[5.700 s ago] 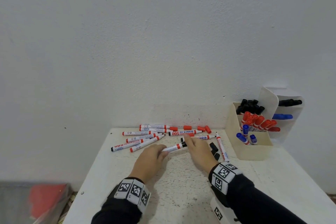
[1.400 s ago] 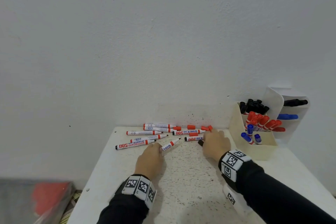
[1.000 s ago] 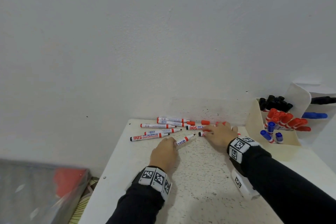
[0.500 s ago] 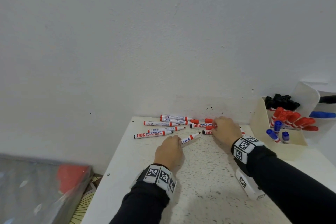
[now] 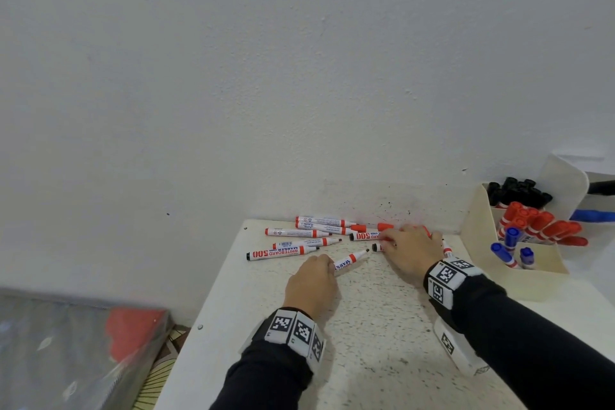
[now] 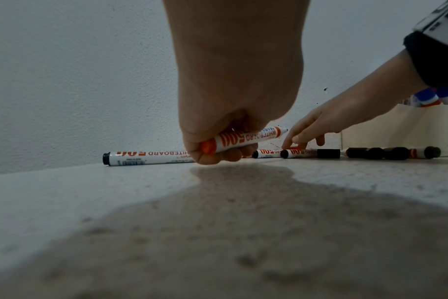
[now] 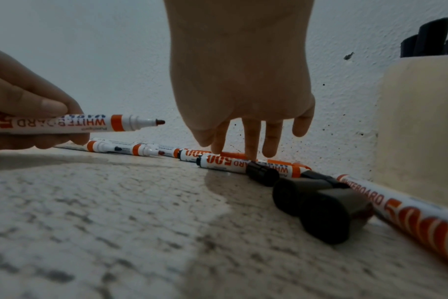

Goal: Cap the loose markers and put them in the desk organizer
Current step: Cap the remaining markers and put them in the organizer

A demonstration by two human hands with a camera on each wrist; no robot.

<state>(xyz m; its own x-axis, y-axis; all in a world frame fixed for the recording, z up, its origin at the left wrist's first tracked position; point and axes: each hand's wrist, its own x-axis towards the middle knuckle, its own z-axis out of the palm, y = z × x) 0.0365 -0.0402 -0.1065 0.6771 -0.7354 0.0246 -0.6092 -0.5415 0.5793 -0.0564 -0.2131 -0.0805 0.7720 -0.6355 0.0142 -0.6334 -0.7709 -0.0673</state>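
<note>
My left hand (image 5: 312, 280) grips an uncapped red whiteboard marker (image 5: 351, 260), its tip pointing toward the right hand; the same marker (image 7: 77, 123) shows in the right wrist view. My right hand (image 5: 411, 250) reaches down with straight fingers at the back of the table. Its fingertips (image 7: 252, 153) touch a lying marker (image 7: 228, 162) and an orange-red cap (image 7: 234, 154) behind it. Several uncapped markers (image 5: 283, 251) and red caps (image 5: 385, 226) lie along the wall. The cream desk organizer (image 5: 482, 243) stands at the right with capped black, red and blue markers in it.
Loose black caps (image 7: 320, 204) and another marker (image 7: 409, 212) lie under my right wrist, close to the organizer wall (image 7: 417, 121). The white wall runs right behind the markers. A clear box with something red inside (image 5: 66, 343) sits below the table's left edge.
My right hand has moved from the middle of the table back to the markers and caps by the wall. My left hand keeps hold of the same uncapped marker.
</note>
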